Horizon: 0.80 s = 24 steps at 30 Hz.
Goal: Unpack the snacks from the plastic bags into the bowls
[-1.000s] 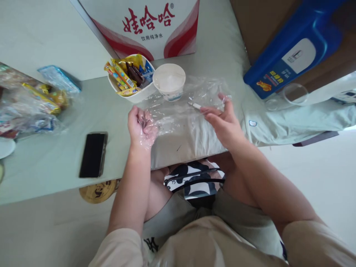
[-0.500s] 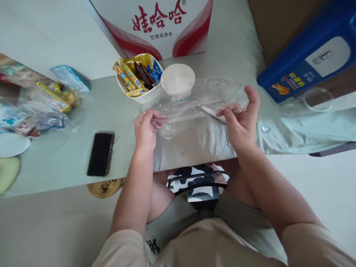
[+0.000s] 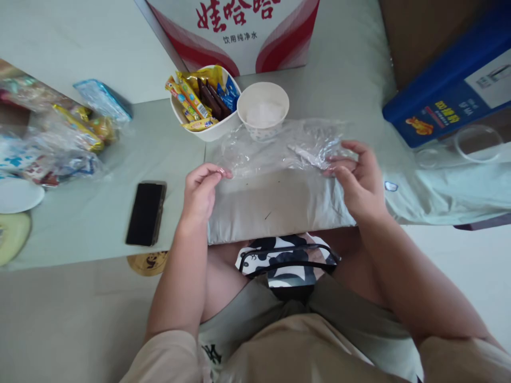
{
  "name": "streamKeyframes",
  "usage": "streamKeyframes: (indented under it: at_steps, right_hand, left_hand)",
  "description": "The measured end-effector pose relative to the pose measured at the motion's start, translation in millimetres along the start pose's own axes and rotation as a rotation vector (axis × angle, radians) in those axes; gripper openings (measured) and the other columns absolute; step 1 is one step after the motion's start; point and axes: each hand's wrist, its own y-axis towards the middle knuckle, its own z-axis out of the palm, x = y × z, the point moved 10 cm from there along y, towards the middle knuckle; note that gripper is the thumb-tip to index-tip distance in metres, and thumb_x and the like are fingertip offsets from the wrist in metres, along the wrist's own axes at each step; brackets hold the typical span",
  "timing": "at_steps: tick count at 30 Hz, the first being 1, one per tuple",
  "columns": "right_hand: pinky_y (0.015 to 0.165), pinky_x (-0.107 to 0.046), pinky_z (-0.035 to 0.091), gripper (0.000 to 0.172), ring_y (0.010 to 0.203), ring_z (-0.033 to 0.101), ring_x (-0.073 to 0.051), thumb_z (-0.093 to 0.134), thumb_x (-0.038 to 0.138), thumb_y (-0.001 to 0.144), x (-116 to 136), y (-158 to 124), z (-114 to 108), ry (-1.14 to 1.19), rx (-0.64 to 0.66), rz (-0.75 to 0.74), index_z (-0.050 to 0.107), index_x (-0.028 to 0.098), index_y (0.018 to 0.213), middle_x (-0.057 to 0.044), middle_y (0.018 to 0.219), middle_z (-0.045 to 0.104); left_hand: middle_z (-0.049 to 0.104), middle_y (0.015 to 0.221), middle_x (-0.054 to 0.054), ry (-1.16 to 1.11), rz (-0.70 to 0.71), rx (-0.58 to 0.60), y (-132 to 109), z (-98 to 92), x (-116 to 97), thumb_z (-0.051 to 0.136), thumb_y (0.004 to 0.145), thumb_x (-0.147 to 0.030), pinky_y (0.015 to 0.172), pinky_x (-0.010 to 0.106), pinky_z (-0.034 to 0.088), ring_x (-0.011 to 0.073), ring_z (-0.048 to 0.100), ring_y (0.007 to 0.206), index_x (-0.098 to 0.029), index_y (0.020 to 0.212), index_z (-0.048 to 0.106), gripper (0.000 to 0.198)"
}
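Clear plastic film (image 3: 255, 154), perhaps a bag, stretches across the table between my two hands. My left hand (image 3: 202, 191) is closed, thumb and index finger pinching the film's left end. My right hand (image 3: 359, 181) is closed on the right end, its fingers curled and thumb bent towards them. A narrow white strip (image 3: 305, 155) lies under or inside the film by my right fingertips; its kind is unclear. Just behind the film stands a white paper cup (image 3: 263, 111) with something whitish inside. Left of it, a white bowl (image 3: 209, 133) holds several wrapped snack sticks (image 3: 191, 98).
A phone (image 3: 146, 214) lies left of my left hand. Snack packets (image 3: 75, 143) and a white lid (image 3: 19, 195) sit farther left. A white and red carton (image 3: 239, 48) stands behind; a blue box (image 3: 443, 90) and a clear plastic cup (image 3: 477, 144) are at right.
My hands have moved slightly apart, spreading the film flatter. The right index finger has come down, and the white strip now shows beneath the film. The view has shifted a little.
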Motion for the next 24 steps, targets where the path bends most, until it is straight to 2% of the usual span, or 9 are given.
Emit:
streamKeyframes:
  at_steps: [2,4,6,9,12,14,18,20,24]
  right_hand:
    - [0.099,-0.05,0.055,0.034,0.102,0.073,-0.027,0.064,0.04,0.091,-7.6,-2.7,1.0,-0.098,0.035,0.038,0.059,0.028,0.123,-0.001,0.072,0.067]
    - [0.088,-0.045,0.057,0.031,0.084,0.073,-0.024,0.061,0.04,0.093,-16.3,-3.2,-0.5,-0.172,0.043,0.09,0.062,0.026,0.12,0.0,0.07,0.067]
    - [0.076,-0.039,0.056,0.03,0.066,0.068,-0.019,0.058,0.038,0.093,-23.6,-2.3,-1.8,-0.222,0.049,0.141,0.065,0.023,0.118,0.0,0.073,0.07]
    - [0.065,-0.034,0.051,0.026,0.053,0.059,-0.014,0.056,0.034,0.09,-27.7,0.2,-2.6,-0.309,0.065,0.17,0.07,0.021,0.107,-0.003,0.08,0.075]
    - [0.064,-0.034,0.047,0.024,0.052,0.055,-0.014,0.055,0.028,0.084,-28.0,1.2,-1.5,-0.42,0.103,0.16,0.074,0.021,0.096,-0.003,0.077,0.073]
    - [0.066,-0.035,0.047,0.027,0.055,0.057,-0.016,0.055,0.024,0.08,-29.0,0.5,0.9,-0.461,0.138,0.151,0.076,0.021,0.096,-0.002,0.073,0.07]
    - [0.069,-0.036,0.048,0.024,0.062,0.064,-0.02,0.055,0.024,0.078,-32.6,-0.4,5.3,-0.467,0.157,0.157,0.075,0.021,0.092,-0.002,0.069,0.067]
    - [0.068,-0.035,0.049,0.023,0.066,0.068,-0.021,0.056,0.027,0.081,-34.3,0.4,6.6,-0.411,0.14,0.177,0.073,0.022,0.095,-0.003,0.072,0.07]
    - [0.064,-0.033,0.05,0.026,0.065,0.068,-0.02,0.056,0.03,0.086,-36.5,2.9,5.7,-0.343,0.094,0.231,0.07,0.022,0.106,-0.003,0.07,0.072]
  left_hand:
    - [0.066,0.067,0.001,0.018,-0.012,0.052,-2.0,4.7,7.2,0.072,0.077,-0.031,0.082,0.03,0.055,0.0158,0.067,0.075,-0.021,0.065,0.064,0.017]
    - [0.067,0.066,0.001,0.059,-0.04,0.063,-2.0,7.4,15.3,0.072,0.079,-0.034,0.071,0.026,0.053,0.0139,0.065,0.068,-0.021,0.064,0.065,0.021]
    - [0.068,0.065,0.002,0.124,-0.088,0.052,-1.2,8.0,23.5,0.07,0.08,-0.032,0.057,0.023,0.046,0.011,0.058,0.057,-0.02,0.063,0.065,0.022]
    - [0.065,0.059,0.0,0.268,-0.106,0.042,-0.9,6.4,26.9,0.068,0.078,-0.028,0.046,0.022,0.034,0.008,0.046,0.045,-0.019,0.06,0.065,0.021]
    - [0.06,0.054,-0.003,0.365,-0.077,0.034,-2.8,3.5,23.7,0.069,0.074,-0.021,0.043,0.021,0.028,0.0076,0.042,0.044,-0.019,0.062,0.066,0.013]
    - [0.065,0.059,-0.003,0.332,-0.087,0.017,-4.6,1.6,23.8,0.069,0.071,-0.017,0.044,0.02,0.029,0.0073,0.042,0.044,-0.02,0.068,0.066,0.005]
    - [0.07,0.064,0.0,0.211,-0.161,-0.005,-6.1,3.2,27.7,0.069,0.078,-0.025,0.043,0.021,0.031,0.0075,0.044,0.043,-0.021,0.07,0.059,0.013]
    - [0.069,0.065,0.001,0.181,-0.186,-0.023,-5.6,3.2,27.7,0.069,0.079,-0.027,0.045,0.021,0.034,0.0077,0.049,0.045,-0.02,0.069,0.059,0.016]
    - [0.069,0.07,0.0,0.06,-0.206,-0.054,-4.5,-0.2,24.4,0.066,0.072,-0.018,0.053,0.019,0.045,0.009,0.061,0.057,-0.02,0.072,0.058,0.009]
